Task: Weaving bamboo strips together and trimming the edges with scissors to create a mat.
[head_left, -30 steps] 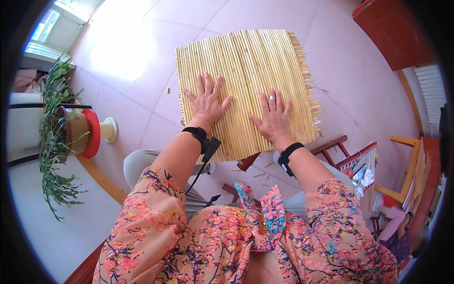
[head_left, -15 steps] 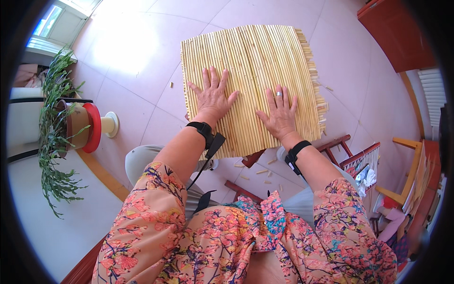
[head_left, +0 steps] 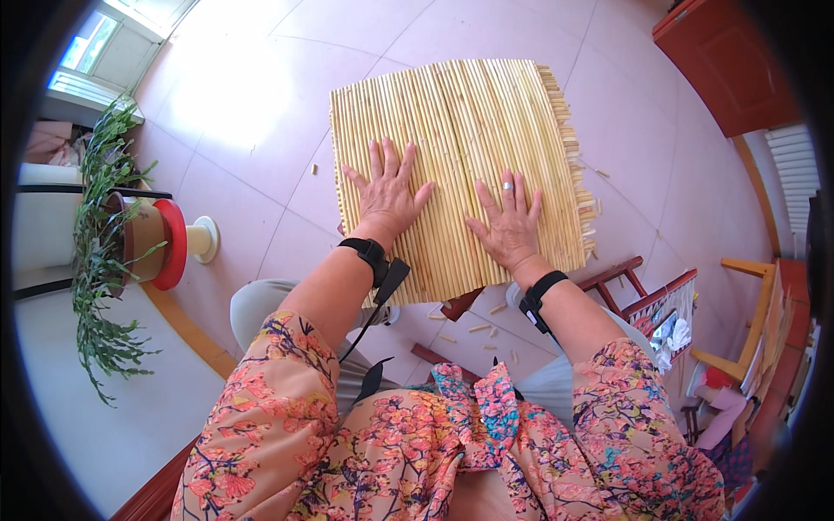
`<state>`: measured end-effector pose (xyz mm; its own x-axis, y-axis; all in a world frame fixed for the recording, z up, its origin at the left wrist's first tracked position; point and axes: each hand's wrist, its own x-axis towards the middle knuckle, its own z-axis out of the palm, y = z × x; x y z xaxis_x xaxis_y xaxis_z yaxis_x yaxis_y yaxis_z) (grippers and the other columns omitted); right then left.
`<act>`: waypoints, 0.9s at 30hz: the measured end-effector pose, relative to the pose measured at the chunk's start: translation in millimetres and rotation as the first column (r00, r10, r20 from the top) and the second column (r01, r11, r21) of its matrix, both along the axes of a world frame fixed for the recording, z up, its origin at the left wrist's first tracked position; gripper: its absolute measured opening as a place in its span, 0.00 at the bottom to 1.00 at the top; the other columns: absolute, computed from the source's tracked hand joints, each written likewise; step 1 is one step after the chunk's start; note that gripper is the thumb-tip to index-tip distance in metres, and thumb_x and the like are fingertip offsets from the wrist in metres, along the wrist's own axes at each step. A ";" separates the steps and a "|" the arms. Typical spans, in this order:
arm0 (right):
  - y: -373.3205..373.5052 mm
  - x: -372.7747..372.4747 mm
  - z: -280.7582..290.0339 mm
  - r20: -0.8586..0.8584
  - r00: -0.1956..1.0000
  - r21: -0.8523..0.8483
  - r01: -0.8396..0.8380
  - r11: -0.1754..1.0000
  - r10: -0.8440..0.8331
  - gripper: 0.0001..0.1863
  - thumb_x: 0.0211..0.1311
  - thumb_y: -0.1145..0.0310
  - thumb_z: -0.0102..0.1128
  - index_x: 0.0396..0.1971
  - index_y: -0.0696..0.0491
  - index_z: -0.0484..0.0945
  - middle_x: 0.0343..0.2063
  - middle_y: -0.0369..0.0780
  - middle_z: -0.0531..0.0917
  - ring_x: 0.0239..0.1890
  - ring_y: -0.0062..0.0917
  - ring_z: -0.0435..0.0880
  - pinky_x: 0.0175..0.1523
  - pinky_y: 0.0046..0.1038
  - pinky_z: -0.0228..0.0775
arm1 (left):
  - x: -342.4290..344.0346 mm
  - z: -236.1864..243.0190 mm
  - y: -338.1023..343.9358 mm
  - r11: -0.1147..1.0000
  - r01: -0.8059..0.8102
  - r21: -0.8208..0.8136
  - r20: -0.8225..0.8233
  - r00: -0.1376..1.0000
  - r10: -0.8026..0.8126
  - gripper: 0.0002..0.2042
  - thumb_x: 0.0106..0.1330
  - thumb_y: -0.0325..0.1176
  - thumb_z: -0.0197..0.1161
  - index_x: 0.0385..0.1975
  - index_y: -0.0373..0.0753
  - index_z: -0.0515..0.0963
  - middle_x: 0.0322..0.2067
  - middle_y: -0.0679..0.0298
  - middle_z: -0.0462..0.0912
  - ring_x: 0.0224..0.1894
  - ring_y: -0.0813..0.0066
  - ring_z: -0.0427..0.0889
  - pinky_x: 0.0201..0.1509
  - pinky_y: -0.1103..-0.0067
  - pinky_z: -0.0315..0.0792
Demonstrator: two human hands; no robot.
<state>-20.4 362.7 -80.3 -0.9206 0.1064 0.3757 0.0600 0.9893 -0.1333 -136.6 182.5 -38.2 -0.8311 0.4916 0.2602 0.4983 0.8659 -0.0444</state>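
A mat of pale yellow stalks [head_left: 452, 113], laid side by side, spreads out in front of me. Its right edge is uneven, with stalk ends sticking out in layers; a seam runs down near the middle. My left hand [head_left: 388, 193] lies flat on the left half, fingers spread. On the right half rests my right hand [head_left: 508, 224], palm down with fingers apart and a ring on one finger. Neither hand grips anything. Part of a dark red wooden support [head_left: 462, 304] shows under the near edge; the rest is hidden by the mat.
Short cut stalk pieces [head_left: 479, 328] litter the tiled floor. A potted plant [head_left: 139, 239] stands at the left. To the right are a red wooden stool frame [head_left: 621, 282], a yellow wooden frame [head_left: 754, 317], a red cabinet [head_left: 725, 65] and another person's pink-clad leg [head_left: 725, 412].
Both hands stay flat on the mat. In the picture, the mat and my hands sit slightly lower than before, and the surroundings shift a little too.
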 end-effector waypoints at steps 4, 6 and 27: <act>-2.5 -0.3 -2.5 0.010 1.000 -0.009 -0.004 1.000 0.004 0.34 0.54 0.41 0.44 0.61 0.38 0.56 0.63 0.49 0.50 0.66 0.42 0.41 0.62 0.56 0.28 | -1.3 -2.6 -2.3 1.000 -0.001 0.009 0.005 1.000 0.001 0.33 0.59 0.57 0.45 0.63 0.49 0.52 0.64 0.52 0.45 0.67 0.55 0.37 0.57 0.40 0.28; -3.8 -0.8 -3.1 0.012 1.000 -0.014 0.010 1.000 -0.010 0.34 0.54 0.41 0.44 0.61 0.39 0.56 0.63 0.49 0.50 0.66 0.41 0.41 0.62 0.56 0.28 | -1.2 -1.8 -3.4 0.999 0.016 0.035 -0.002 1.000 -0.016 0.33 0.58 0.57 0.46 0.62 0.49 0.52 0.64 0.51 0.45 0.67 0.55 0.38 0.57 0.40 0.28; -12.3 -9.8 -16.0 0.072 0.992 -0.016 0.106 0.994 -0.105 0.35 0.55 0.41 0.41 0.62 0.39 0.55 0.63 0.48 0.49 0.67 0.39 0.40 0.63 0.55 0.25 | -11.3 -20.6 5.1 0.998 -0.069 0.011 0.006 0.998 0.069 0.31 0.60 0.59 0.41 0.62 0.54 0.52 0.65 0.56 0.45 0.68 0.60 0.37 0.57 0.39 0.27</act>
